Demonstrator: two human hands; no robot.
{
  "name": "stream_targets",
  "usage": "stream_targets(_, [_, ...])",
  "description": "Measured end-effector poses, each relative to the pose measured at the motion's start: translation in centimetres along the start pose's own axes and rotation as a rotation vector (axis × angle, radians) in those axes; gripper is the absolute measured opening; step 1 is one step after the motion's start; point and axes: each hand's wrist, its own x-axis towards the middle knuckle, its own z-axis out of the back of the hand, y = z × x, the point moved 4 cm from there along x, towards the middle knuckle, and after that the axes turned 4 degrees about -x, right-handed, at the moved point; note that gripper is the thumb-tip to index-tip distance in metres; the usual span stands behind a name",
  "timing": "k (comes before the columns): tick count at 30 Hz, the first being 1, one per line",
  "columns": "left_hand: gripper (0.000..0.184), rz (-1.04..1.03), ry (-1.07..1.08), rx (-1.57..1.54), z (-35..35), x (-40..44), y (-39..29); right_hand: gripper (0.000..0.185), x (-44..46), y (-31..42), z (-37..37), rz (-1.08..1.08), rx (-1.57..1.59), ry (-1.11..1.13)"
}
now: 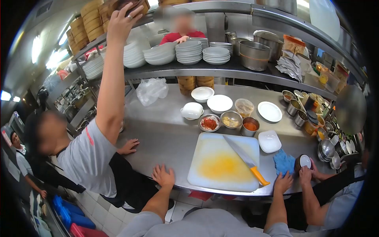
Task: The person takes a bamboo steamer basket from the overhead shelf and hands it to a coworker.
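Observation:
My left hand (163, 176) lies flat on the counter's front edge, fingers spread, holding nothing. At the lower edge of a crumpled blue cloth (285, 161), my right hand (283, 183) has its fingers closed on the fabric. Between my hands is a white cutting board (201, 152) with a yellow stain. A knife (237, 150) with a yellow handle lies slanted across it, the handle past the board's lower right corner. Behind the board stand a bowl with red contents (209, 123), a bowl of chopped pale bits (231, 119) and a metal cup of orange-red powder or sauce (250, 126).
At left, a co-worker's raised arm (108, 87) reaches towards bamboo steamers (91, 19). Close to my right hand, another co-worker's hands (307, 173) hold a small cup (304, 161). White dishes (220, 103) and a plastic bag (152, 91) sit on the counter; stacked plates (188, 51) line the shelf.

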Motion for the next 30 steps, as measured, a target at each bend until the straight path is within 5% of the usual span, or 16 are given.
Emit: stream_targets(30, [0.058,-0.02,-0.004,-0.007,-0.8,0.0,0.9,0.065,-0.2,0.3,1.2,-0.036,0.064,0.069])
